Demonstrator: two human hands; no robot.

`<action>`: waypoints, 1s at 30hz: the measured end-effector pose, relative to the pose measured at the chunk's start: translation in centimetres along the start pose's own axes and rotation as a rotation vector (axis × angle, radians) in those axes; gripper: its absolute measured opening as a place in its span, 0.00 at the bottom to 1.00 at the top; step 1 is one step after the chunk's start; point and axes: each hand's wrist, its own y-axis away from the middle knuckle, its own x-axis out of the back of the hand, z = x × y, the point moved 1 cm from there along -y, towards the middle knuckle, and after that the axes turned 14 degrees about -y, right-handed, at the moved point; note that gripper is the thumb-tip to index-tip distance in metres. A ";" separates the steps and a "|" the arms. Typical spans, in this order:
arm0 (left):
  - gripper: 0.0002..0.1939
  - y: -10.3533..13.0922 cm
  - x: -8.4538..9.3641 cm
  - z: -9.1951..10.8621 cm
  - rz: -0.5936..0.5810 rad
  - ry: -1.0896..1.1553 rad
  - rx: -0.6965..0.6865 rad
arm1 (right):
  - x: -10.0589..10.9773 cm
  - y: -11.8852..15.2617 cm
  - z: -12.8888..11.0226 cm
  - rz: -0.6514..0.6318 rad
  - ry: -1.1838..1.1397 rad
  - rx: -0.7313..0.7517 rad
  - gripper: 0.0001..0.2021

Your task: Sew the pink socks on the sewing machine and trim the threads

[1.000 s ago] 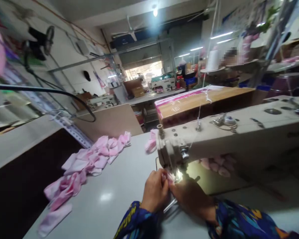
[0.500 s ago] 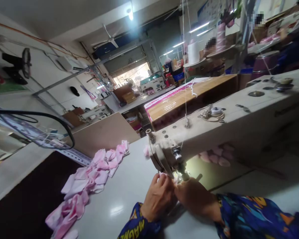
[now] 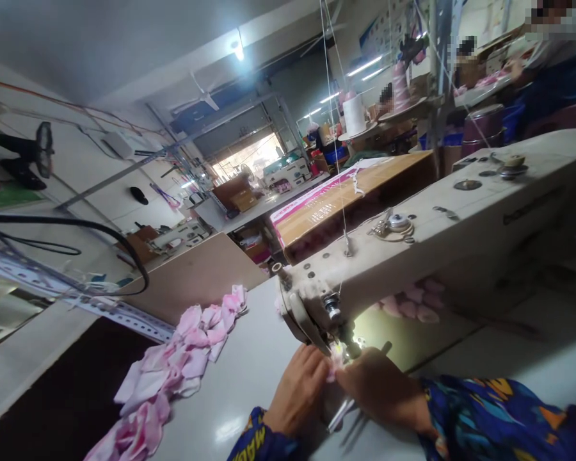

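your left hand (image 3: 297,387) pinches the pale pink fabric (image 3: 335,370) at the sewing machine (image 3: 388,256)'s needle area, just right of those fingertips; your right hand (image 3: 384,387) touches its other side, grip hidden. both are equally near; it looks soft, crumpled, brightly lit, long axis unclear

My left hand (image 3: 298,388) is in at the lower middle of the frame, back turned up, fingers bunched and curling forward, the wrist running down to a patterned blue cuff. And here's my right hand (image 3: 381,387), just beside it, knuckles up, fingertips pointing in toward the left, mostly hidden from me. My right forearm (image 3: 499,416) stretches away to the lower right corner, sleeved in blue with orange and yellow, both wrists angled inward.
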 end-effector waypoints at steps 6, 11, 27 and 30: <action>0.20 -0.5 -1.0 0.2 0.118 0.146 0.307 | 0.0 0.0 -0.2 0.064 0.050 -0.025 0.08; 0.15 -0.4 -0.6 -0.1 0.269 -0.037 0.050 | -0.7 -0.1 0.1 0.055 0.084 0.014 0.07; 0.11 -0.7 -2.1 0.9 0.221 0.078 0.398 | -0.1 -0.1 -0.1 -0.015 0.090 -0.002 0.08; 0.12 -0.7 -2.6 1.3 0.268 0.049 0.454 | -0.6 0.1 0.0 -0.005 0.066 -0.066 0.09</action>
